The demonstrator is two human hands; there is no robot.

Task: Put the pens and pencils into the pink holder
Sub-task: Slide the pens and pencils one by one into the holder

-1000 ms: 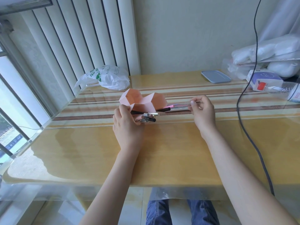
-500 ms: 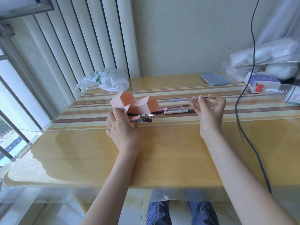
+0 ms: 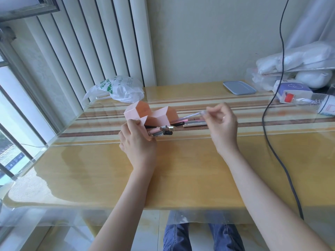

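With the left hand [image 3: 138, 140] gripping the pink faceted card holder [image 3: 151, 115], the right hand [image 3: 220, 122] pinching a clear slim pen [image 3: 190, 115] may miss the opening and tip it.

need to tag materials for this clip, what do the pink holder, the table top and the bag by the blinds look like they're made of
Pink holder: probably card or thin matte plastic; flat, crisp-edged faces without shine.
Table top: yellowish wood-look surface under a clear glossy sheet, glass or plastic; it shows reflections and a transparent edge.
Bag: thin crinkled translucent plastic film with green print.
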